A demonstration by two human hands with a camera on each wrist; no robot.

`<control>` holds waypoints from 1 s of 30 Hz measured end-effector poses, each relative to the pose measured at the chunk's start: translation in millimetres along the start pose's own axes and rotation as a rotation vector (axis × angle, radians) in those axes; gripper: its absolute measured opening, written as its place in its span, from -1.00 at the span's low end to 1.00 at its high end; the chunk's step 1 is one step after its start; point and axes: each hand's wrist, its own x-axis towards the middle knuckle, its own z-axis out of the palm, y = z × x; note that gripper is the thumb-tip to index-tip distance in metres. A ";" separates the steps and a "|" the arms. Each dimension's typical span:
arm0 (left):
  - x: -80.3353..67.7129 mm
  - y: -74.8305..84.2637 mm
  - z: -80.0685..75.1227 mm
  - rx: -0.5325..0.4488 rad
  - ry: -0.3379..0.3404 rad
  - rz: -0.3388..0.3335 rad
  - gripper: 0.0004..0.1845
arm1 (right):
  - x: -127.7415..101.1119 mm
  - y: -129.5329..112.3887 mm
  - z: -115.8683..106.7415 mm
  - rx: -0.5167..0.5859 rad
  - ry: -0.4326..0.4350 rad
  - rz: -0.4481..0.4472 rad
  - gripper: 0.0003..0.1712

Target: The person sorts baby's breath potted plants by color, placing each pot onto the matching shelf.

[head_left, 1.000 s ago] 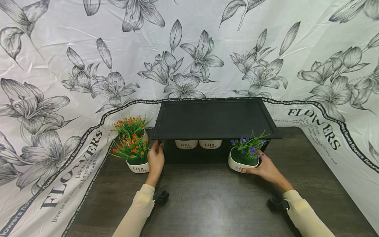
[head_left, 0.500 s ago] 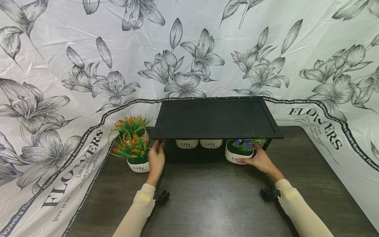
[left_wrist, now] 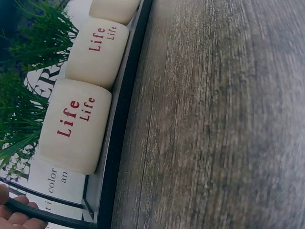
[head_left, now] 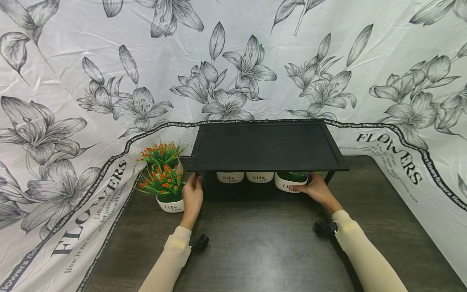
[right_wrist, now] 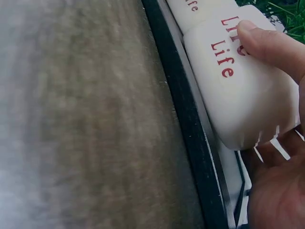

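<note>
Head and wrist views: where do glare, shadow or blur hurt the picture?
Head view: pale glare on the tabletop, darkness beneath the black shelf; left wrist view: the wood grain softens toward the right edge, the foliage looks dim, but the nearest pot has readable lettering; right wrist view: the tabletop is heavily blurred, while the held pot shows legible red letters.

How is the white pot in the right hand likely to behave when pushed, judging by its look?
The white pot is probably stiff: it shows no dent where the right hand grips it. Its smooth surface may be somewhat slippery. Its low, boxy shape suggests it would slide rather than roll.
</note>
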 end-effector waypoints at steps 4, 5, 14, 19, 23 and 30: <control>-0.1 0.3 -0.4 -0.002 -0.003 -0.001 -0.48 | 2.2 -16.6 -2.4 0.053 0.012 -0.011 0.10; -0.5 0.4 -0.6 -0.001 -0.005 -0.001 -0.48 | 2.2 -21.5 -3.1 0.059 0.016 -0.008 0.11; 0.1 -0.9 -0.7 0.004 -0.004 0.014 -0.49 | 25.2 -3.4 -0.9 0.085 0.065 -0.046 0.20; -0.2 -0.1 -1.1 0.004 -0.015 0.004 -0.47 | 33.0 2.6 -2.1 0.094 0.082 -0.017 0.15; -0.3 -0.2 -0.3 0.016 -0.009 0.002 -0.47 | 34.3 1.7 -3.6 0.142 0.050 -0.001 0.01; -0.3 -0.5 0.1 0.011 0.002 0.018 -0.49 | 34.1 0.3 -8.0 0.145 -0.028 0.068 -0.14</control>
